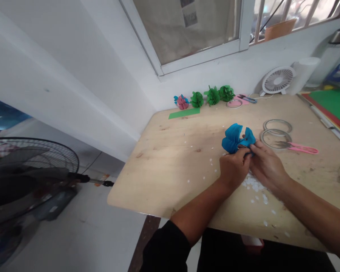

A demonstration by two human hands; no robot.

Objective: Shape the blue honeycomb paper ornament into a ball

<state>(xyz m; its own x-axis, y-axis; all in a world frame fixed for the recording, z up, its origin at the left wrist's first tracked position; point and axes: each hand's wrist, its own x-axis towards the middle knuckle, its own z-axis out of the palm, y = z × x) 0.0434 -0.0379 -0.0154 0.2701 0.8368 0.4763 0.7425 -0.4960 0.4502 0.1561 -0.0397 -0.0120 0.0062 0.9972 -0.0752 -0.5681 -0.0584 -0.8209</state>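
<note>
A blue paper flower (232, 138) with several rounded petals is held just above the wooden table (158, 166). My left hand (234, 166) is closed, its thumb and fingers pinching the base of the flower. From the other side my right hand (268, 162) grips the right petals, fingers bent around the paper. The exact spot where the fingertips meet is partly hidden. White paper scraps (253, 184) lie scattered on the table beneath and in front of both hands. To the right of the hands are pink-handled thread snips (303, 147) and wire rings (276, 138).
Along the wall sit green paper flowers (213, 96), a pink and blue one (182, 102), a green strip (184, 113) and blue snips (248, 99). A small white fan (278, 81) stands behind, coloured paper sheets (333, 109) at right. A floor fan (31, 177) is left of the table.
</note>
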